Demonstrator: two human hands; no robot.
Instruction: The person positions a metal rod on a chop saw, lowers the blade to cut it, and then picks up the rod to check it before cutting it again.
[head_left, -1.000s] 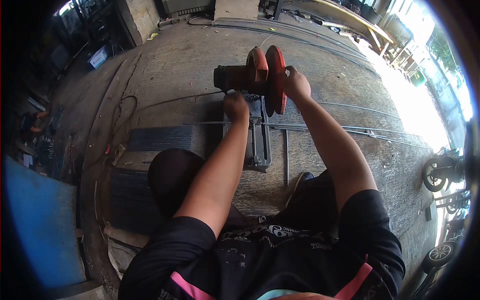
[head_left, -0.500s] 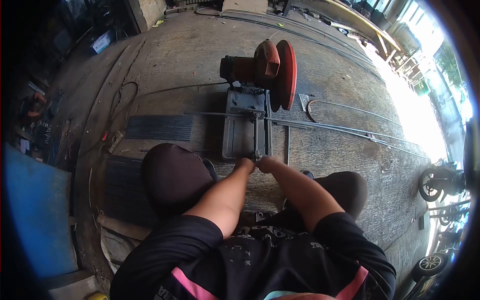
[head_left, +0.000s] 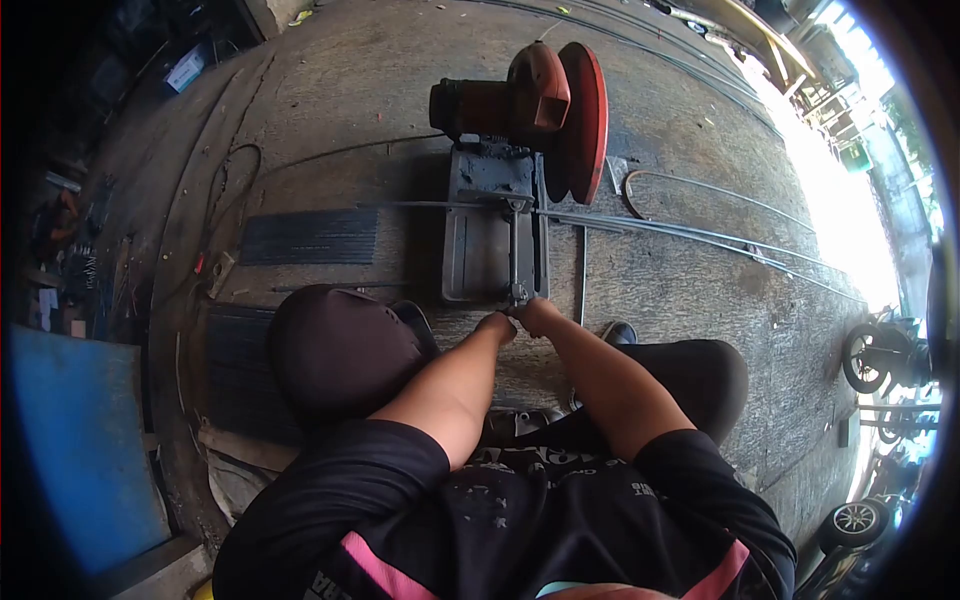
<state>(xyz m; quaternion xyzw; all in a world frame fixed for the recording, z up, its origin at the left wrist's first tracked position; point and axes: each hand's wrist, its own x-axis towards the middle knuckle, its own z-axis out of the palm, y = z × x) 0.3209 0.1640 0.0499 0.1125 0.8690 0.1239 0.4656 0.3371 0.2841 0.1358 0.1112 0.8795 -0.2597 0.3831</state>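
A red cut-off saw (head_left: 540,95) with a round red guard stands on a dark metal base (head_left: 478,255). Thin metal rods (head_left: 650,225) lie across the base and run out to the right. At the near end of the base, a clamp screw (head_left: 517,265) reaches toward me. My left hand (head_left: 497,325) and my right hand (head_left: 537,314) meet at its handle end, side by side. Both hands look closed around the handle area, though the fingers are small and partly hidden.
Dark flat bars (head_left: 310,237) lie in a row left of the saw. A cable (head_left: 340,155) curves across the floor. At the lower left is a blue panel (head_left: 85,440). Motorcycle wheels (head_left: 868,357) show at the right edge.
The view has shifted slightly, so the saw appears higher. My right hand sits a little higher beside the clamp end, and my left hand remains near it.
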